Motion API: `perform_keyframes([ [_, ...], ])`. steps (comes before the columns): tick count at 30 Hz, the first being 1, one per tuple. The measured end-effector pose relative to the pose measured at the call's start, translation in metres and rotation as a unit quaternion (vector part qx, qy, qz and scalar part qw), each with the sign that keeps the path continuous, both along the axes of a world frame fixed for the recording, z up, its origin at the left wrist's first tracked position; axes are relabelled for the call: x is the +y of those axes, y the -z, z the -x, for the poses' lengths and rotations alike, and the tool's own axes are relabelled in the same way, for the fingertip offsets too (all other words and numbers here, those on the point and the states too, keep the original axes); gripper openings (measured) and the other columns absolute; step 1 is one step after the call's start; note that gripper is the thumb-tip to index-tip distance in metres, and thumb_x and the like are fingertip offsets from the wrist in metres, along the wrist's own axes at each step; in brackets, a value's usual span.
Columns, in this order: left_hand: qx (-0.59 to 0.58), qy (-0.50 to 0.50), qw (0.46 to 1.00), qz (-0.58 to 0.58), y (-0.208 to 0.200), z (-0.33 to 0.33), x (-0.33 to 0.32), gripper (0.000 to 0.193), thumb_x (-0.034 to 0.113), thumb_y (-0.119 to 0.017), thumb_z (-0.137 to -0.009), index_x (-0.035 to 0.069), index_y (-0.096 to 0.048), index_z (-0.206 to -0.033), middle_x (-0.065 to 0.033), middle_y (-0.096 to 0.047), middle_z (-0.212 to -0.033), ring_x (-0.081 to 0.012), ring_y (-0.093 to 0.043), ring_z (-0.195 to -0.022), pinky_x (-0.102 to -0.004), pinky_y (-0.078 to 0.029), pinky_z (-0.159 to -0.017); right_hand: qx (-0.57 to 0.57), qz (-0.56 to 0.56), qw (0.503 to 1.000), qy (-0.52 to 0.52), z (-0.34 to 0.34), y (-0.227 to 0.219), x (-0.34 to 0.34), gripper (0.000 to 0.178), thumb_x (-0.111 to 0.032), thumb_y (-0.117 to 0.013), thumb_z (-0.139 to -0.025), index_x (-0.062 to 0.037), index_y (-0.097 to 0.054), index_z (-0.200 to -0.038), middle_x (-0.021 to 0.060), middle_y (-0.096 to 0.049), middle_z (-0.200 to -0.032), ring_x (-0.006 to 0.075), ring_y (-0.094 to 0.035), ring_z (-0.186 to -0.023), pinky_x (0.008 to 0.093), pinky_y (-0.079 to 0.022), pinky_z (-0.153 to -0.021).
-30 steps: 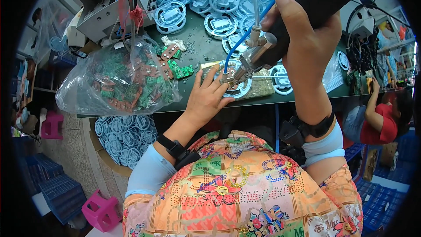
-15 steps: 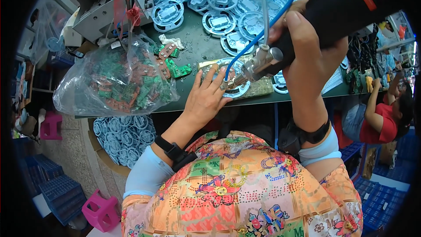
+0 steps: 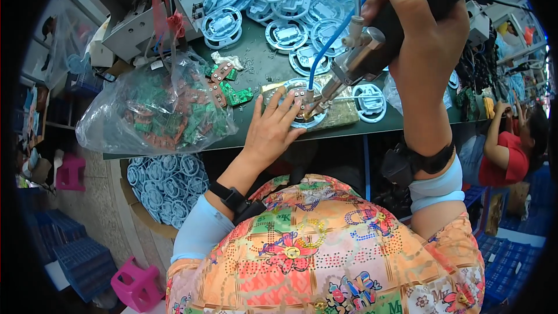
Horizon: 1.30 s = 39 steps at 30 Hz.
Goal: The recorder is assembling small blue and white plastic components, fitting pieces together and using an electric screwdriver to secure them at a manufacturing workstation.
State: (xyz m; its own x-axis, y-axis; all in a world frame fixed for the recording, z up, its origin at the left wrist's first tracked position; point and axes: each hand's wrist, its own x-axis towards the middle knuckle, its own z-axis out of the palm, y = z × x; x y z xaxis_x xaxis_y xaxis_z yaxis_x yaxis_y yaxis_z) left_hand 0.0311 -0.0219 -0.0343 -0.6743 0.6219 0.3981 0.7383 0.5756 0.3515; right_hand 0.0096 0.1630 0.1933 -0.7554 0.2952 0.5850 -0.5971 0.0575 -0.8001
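My right hand [image 3: 427, 26] is wrapped round a black power screwdriver [image 3: 372, 55] with a metal nose. The tool slants down to the left, its tip at a light blue ring-shaped plastic part [image 3: 315, 121]. A brown circuit board [image 3: 300, 97] lies inside that ring. The part rests on a block-like fixture [image 3: 343, 115] near the table's front edge. My left hand [image 3: 268, 131] lies with fingers spread over the left side of the part and board. A blue tube [image 3: 332, 39] and a clear tube run along the screwdriver. Whether a screw is under the tip is hidden.
Many light blue ring parts [image 3: 290, 0] are heaped at the back. A clear bag [image 3: 104, 122] of green and brown boards sits left; loose boards [image 3: 235, 94] lie beside it. Another ring [image 3: 369, 103] is right of the fixture. A grey machine [image 3: 139, 29] stands back left. A person in red works at right.
My right hand and the screwdriver have shifted right, and the tip now sits further right on the part. More of the brown board shows. My left hand stays on the part.
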Motion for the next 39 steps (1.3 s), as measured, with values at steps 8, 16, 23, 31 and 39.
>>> perform_keyframes([
  [8,-0.004,0.001,1.0,0.007,0.0,0.002,0.002,0.05,0.033,-0.075,-0.082,0.011,-0.06,-0.125,-0.0105,-0.052,-0.143,-0.0329,-0.038,-0.14,-0.0617,-0.026,-0.11,0.013,0.041,0.998,0.053,-0.006,0.028,-0.011,0.016,0.001,-0.065,-0.085,0.005,-0.054,-0.098,0.009,-0.061,-0.074,0.0158,-0.062,-0.057,0.0284,-0.053,-0.054],
  [16,-0.012,-0.013,1.0,0.005,0.0,0.0,0.002,0.051,0.034,-0.076,-0.081,0.013,-0.06,-0.126,-0.0097,-0.055,-0.14,-0.0321,-0.038,-0.14,-0.0611,-0.026,-0.11,0.0,0.012,0.999,0.046,-0.007,0.025,-0.006,0.015,-0.003,-0.066,-0.086,0.0043,-0.055,-0.095,0.0085,-0.061,-0.071,0.0164,-0.063,-0.057,0.0283,-0.053,-0.054],
  [23,-0.024,-0.011,1.0,-0.002,0.002,0.0,0.0,0.058,0.034,-0.077,-0.081,0.011,-0.058,-0.131,-0.0095,-0.055,-0.139,-0.0318,-0.038,-0.141,-0.0612,-0.025,-0.11,0.054,-0.005,0.998,-0.014,0.002,0.023,0.003,0.014,-0.004,-0.066,-0.086,0.0055,-0.06,-0.094,0.0101,-0.065,-0.071,0.0167,-0.064,-0.059,0.0289,-0.053,-0.06],
  [31,-0.023,0.004,1.0,-0.019,0.0,0.001,0.0,0.063,0.031,-0.078,-0.079,0.01,-0.055,-0.134,-0.0116,-0.048,-0.146,-0.0332,-0.037,-0.141,-0.0607,-0.025,-0.111,0.032,0.017,0.999,0.031,0.021,0.011,-0.01,0.017,-0.001,-0.065,-0.085,0.004,-0.054,-0.097,0.0081,-0.061,-0.071,0.0145,-0.062,-0.056,0.0265,-0.052,-0.053],
  [39,-0.003,-0.053,0.985,-0.163,-0.008,0.019,-0.003,0.039,0.021,-0.077,-0.081,0.007,-0.064,-0.115,-0.014,-0.059,-0.13,-0.0337,-0.05,-0.129,-0.0541,-0.034,-0.106,0.025,0.061,0.998,0.018,0.021,0.007,-0.019,0.013,-0.004,-0.063,-0.086,0.003,-0.055,-0.093,0.0073,-0.059,-0.068,0.0155,-0.061,-0.053,0.0278,-0.052,-0.051],
])
